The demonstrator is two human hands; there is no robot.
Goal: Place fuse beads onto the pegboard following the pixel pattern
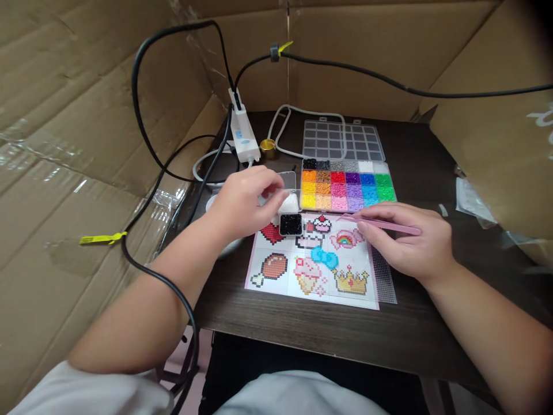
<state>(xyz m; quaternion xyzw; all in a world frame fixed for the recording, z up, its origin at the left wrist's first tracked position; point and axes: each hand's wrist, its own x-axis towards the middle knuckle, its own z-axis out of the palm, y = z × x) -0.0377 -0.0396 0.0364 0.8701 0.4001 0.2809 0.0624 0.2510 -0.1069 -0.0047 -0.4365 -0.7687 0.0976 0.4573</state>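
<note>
Right hand [417, 239] pinches pink tweezers [400, 227]: hold level. Left hand [244, 202]: grip cannot be confirmed; avoid tipping the black-bead box [291, 225] near its fingertips.

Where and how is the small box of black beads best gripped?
Probably by the left and right walls, coming from the near side: the small box of black beads looks squarish, its near edge unobstructed, while white beads sit just behind and the left hand crowds the far left.
</note>
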